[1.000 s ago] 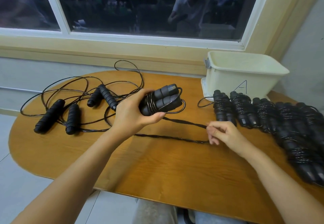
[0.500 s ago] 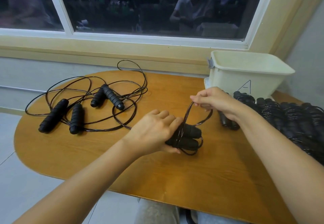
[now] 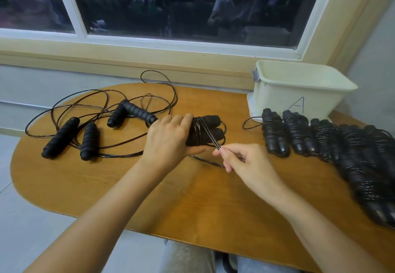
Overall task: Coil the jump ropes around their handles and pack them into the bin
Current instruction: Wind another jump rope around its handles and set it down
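jump rope in hand [image 3: 210, 130]: its two handles lie side by side near the middle of the table [image 3: 192, 198]. the left hand [image 3: 168, 138] grips them, fingers curled over the top, with several turns already wound on. the right hand [image 3: 245, 161] pinches the cord [image 3: 210, 137] between thumb and fingertips and draws it taut toward the near edge. half a second ago that hand held the loop up on the far side; it has since carried it across the handles, adding a turn. only a short tail trails on the table, so this coil looks near done. two loose ropes [image 3: 89, 131] wait at the left end. coiled bundles [image 3: 320, 138] line the right edge beside the bin [image 3: 299, 93]; no rope shows inside it.
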